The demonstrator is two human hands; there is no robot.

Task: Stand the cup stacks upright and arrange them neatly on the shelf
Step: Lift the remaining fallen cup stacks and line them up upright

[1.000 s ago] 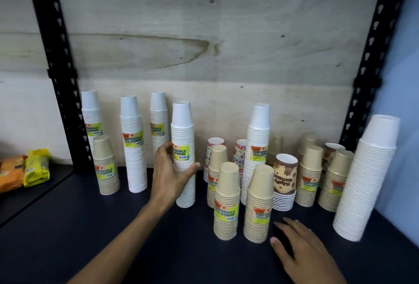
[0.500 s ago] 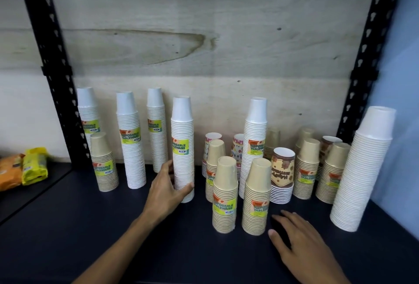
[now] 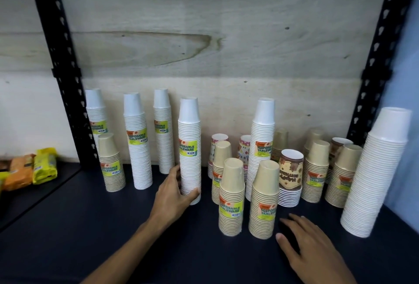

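Note:
Several cup stacks stand upright on the dark shelf (image 3: 90,227). My left hand (image 3: 173,190) grips the foot of a tall white stack (image 3: 190,147) with a yellow label, thumb in front and fingers behind. More white stacks (image 3: 137,143) line the back left. Two tan stacks (image 3: 231,197) stand in front at the middle. My right hand (image 3: 310,245) rests flat on the shelf beside the right tan stack (image 3: 264,199), fingers straight, holding nothing. A wide white stack (image 3: 376,174) leans a little at the far right.
A brown patterned cup stack (image 3: 291,170) and more tan stacks (image 3: 315,172) crowd the back right. Black slotted uprights (image 3: 61,66) frame the bay, with a plywood back panel. Orange and yellow packets (image 3: 44,165) lie on the neighbouring shelf at the left.
My left hand has slid down the tall white stack from its label to its foot. The stack stands a little farther back. My right hand has stayed put.

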